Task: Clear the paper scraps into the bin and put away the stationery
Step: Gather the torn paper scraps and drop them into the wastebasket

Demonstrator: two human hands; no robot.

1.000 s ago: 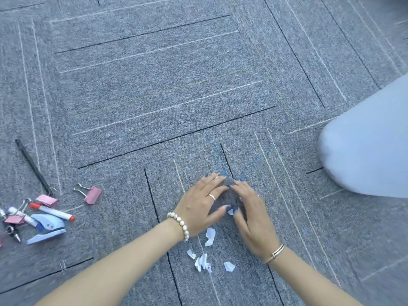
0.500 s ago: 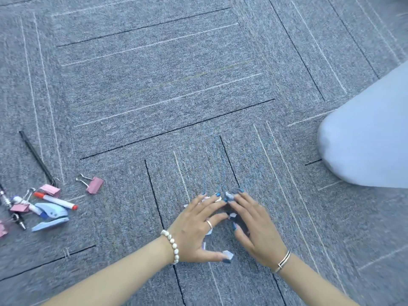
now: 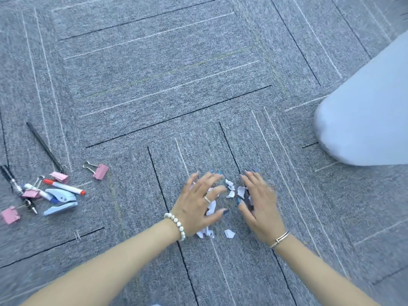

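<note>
Small white paper scraps (image 3: 230,188) lie on the grey carpet between my two hands, and a few more scraps (image 3: 229,233) lie nearer my wrists. My left hand (image 3: 199,200) is spread flat over some scraps, fingers apart. My right hand (image 3: 259,200) stands on its edge just right of the pile, fingers apart, holding nothing. At the far left lies the stationery: a blue hole punch (image 3: 60,200), a red-capped marker (image 3: 64,187), pink binder clips (image 3: 100,171) and a black pen (image 3: 44,146). No bin is in view.
A knee in pale trousers (image 3: 364,120) rests on the carpet at the right. More pens and a pink clip (image 3: 10,214) reach the left frame edge. Grey carpet (image 3: 165,74) stretches ahead of my hands.
My hands, pressed together over the scraps before, have drawn apart, and several scraps now show between them.
</note>
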